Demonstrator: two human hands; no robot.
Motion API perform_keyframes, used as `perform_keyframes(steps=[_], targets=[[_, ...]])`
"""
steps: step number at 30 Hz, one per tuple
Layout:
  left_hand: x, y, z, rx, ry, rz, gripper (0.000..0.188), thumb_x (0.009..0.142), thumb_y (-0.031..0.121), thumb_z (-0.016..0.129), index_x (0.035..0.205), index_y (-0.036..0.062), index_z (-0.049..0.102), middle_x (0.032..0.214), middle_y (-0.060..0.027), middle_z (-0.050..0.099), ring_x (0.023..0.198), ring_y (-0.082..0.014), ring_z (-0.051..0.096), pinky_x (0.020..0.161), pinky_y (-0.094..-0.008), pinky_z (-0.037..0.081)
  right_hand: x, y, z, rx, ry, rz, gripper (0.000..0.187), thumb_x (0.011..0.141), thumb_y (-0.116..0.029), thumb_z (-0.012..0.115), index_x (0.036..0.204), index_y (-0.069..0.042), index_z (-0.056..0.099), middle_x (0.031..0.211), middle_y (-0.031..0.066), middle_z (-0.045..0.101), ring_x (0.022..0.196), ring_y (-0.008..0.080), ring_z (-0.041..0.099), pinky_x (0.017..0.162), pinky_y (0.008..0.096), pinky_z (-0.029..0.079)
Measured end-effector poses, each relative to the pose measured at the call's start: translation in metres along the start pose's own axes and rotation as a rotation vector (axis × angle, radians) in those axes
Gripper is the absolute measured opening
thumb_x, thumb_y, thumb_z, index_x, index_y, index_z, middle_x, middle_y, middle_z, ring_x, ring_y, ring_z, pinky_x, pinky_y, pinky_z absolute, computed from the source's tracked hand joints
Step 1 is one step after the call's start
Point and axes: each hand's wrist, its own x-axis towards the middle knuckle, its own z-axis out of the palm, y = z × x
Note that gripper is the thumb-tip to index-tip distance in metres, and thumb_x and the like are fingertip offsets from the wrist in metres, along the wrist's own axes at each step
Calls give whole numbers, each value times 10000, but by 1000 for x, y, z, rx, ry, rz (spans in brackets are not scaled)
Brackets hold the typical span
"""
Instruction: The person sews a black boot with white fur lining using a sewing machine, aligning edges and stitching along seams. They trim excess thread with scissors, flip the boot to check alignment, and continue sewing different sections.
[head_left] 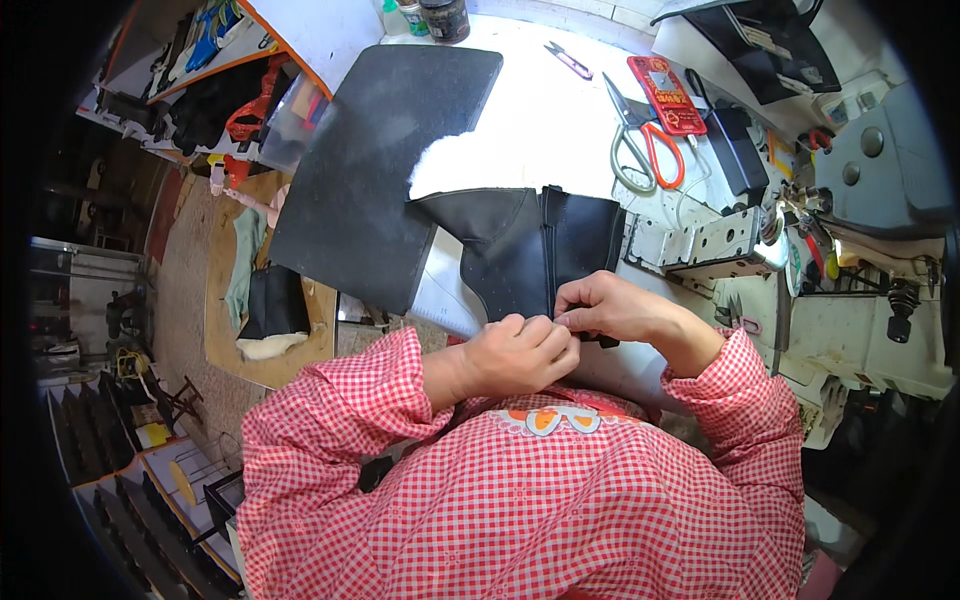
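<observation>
Black leather-like piece (505,245), viewed from my remote station: it lies toward the near side of the white surface (535,115), to the right of a dark flat mat (370,170). White fleece (455,168) shows along its far edge. At its near edge, the right hand (615,305) has its grip pinching the material between thumb and forefinger. Just beside it, the left hand (520,352) has its fingers curled inward; their tips are hidden, so I cannot tell whether that grip pinches the piece. Beyond, I note scissors (628,122) with one grey and one red handle loop, a red rectangular case (668,95), and small snips (570,61). Metal machine parts (712,240) stand at right.
</observation>
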Motion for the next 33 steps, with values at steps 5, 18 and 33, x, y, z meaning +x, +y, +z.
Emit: perform_keyframes(steps=[5, 18, 33], targets=[[12, -2, -1, -22, -56, 122, 137, 726, 200, 601, 782, 81, 641, 683, -25, 557, 582, -128, 521, 497, -262, 349, -1, 1, 7, -470, 188, -263, 119, 854, -158, 629, 877, -47, 664, 703, 66, 647, 627, 210, 603, 545, 343, 466], [5, -17, 15, -240, 19, 125, 108, 679, 201, 606, 662, 98, 578, 633, -27, 548, 568, -159, 538, 514, -288, 399, 22, 7, 20, -1417, 757, -780, 149, 739, -230, 606, 846, -128, 585, 1074, 64, 631, 629, 137, 542, 510, 274, 384], [-2, -21, 39, -292, 93, 83, 114, 691, 191, 598, 740, 89, 581, 652, 1, 506, 568, -125, 508, 501, -268, 398, 59, 6, -5, -1515, 767, -673, 127, 796, -199, 604, 872, -103, 574, 1213, 150, 623, 535, 122, 586, 432, 264, 454]])
